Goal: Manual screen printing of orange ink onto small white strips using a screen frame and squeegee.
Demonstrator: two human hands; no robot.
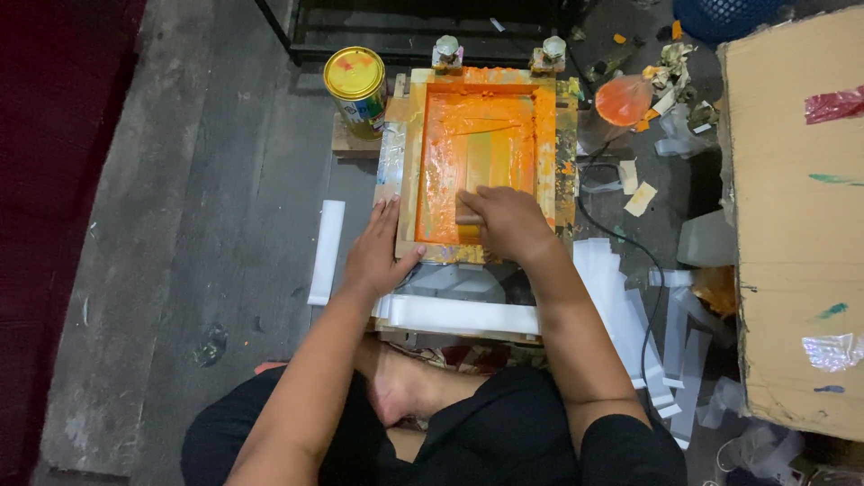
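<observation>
Large sheet of brown cardboard (792,225) along the right edge, smeared with bits of red and green, a shred of clear film on it. Grey concrete floor (180,270) across the left half, stained and scuffed. Wooden printing frame (407,162) at centre, screen inside coated thick with orange ink (477,117), a paler greenish patch in the middle; two clamps (447,49) gripping the far edge. Loose white strips (630,306) fanned out on the right of the frame, one long white strip (459,315) lying crosswise below the near edge, one more (327,250) alone on the floor to the left. Yellow-lidded tin can (355,88) standing upright on a wooden block, just beside the frame's far left corner. Clear bag of orange ink (623,99) off the far right corner, amid scraps. Black cable (621,238) trailing down the right side.

Right hand (508,223) closed over a wooden squeegee handle (470,219), low on the screen, close to the near rail. Left hand (376,254) spread flat, fingers open, pressing on the frame's left rail and near corner, thumb hooked over the near edge.
</observation>
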